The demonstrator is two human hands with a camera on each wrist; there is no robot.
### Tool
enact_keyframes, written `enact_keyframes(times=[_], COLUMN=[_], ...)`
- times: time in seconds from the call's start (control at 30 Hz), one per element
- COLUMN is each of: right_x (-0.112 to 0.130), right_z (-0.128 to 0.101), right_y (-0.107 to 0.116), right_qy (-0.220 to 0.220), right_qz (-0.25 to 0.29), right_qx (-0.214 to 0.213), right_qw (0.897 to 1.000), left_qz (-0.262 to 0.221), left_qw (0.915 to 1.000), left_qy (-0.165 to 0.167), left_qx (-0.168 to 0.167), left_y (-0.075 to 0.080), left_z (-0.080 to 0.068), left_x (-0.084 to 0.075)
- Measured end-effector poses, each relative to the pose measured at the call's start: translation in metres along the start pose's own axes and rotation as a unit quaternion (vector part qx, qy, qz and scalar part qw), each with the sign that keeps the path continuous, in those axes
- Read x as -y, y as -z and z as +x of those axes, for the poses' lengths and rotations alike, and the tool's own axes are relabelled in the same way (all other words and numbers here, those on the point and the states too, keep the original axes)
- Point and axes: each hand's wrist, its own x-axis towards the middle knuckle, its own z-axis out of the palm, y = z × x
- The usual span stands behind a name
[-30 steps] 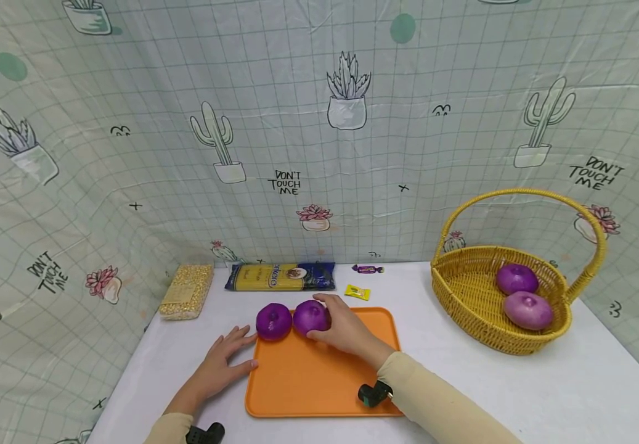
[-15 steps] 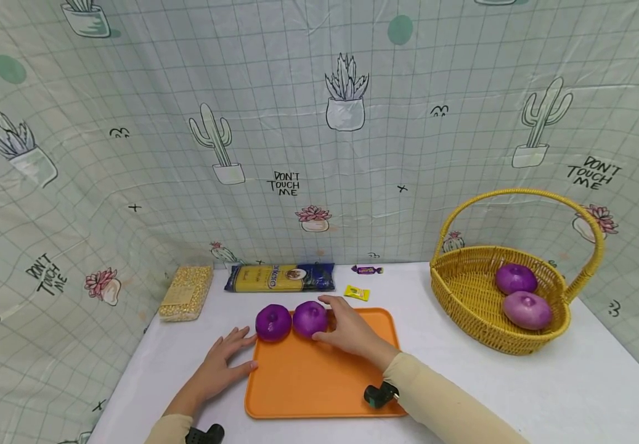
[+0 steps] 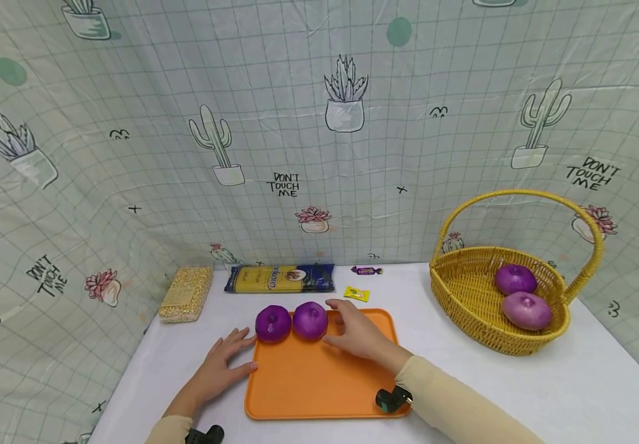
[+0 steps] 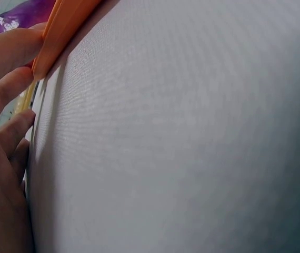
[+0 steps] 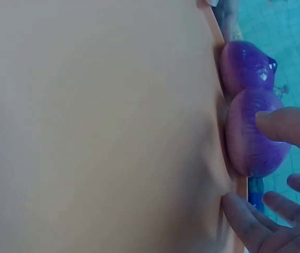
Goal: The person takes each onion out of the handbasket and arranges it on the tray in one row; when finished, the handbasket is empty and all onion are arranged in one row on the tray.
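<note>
Two purple onions sit side by side at the far left of the orange tray [image 3: 313, 382]: the left onion [image 3: 273, 323] at its corner and the right onion [image 3: 310, 320] beside it. My right hand [image 3: 360, 336] is just to the right of that second onion, thumb and fingers spread, holding nothing. In the right wrist view, the thumb overlaps the nearer onion [image 5: 247, 142]. My left hand [image 3: 219, 367] lies along the tray's left edge, fingers spread. Its fingertips are right at the orange rim [image 4: 68, 31] in the left wrist view.
A yellow wicker basket [image 3: 471, 324] with a tall handle stands at right, holding two more onions [image 3: 527, 310]. Behind the tray lie a yellow-and-blue pasta packet [image 3: 275, 278], a purple candy [image 3: 367, 270] and a yellow candy [image 3: 357, 293]. A bag of corn kernels [image 3: 186, 294] is at left.
My right hand has let go of the right onion and drawn back a little to the right. Both onions stay in place, and my left hand has not moved.
</note>
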Motion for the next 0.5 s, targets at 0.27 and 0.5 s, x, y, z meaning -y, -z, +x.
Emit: enact_keyframes(times=[0.27,0.5], right_x=[-0.003,-0.004], right_z=[-0.007,-0.013], right_y=[0.007,0.013], right_qy=[-0.008,-0.004], right_qz=[-0.013,-0.026], right_qx=[-0.002,0.001], right_qw=[1.0,1.0], left_qz=[-0.006,-0.004], left_qw=[1.0,1.0], left_qy=[0.008,0.002], left_qx=[0.002,0.0], left_y=[-0.001,0.0], left_z=[0.0,0.0], left_x=[0.0,-0.002])
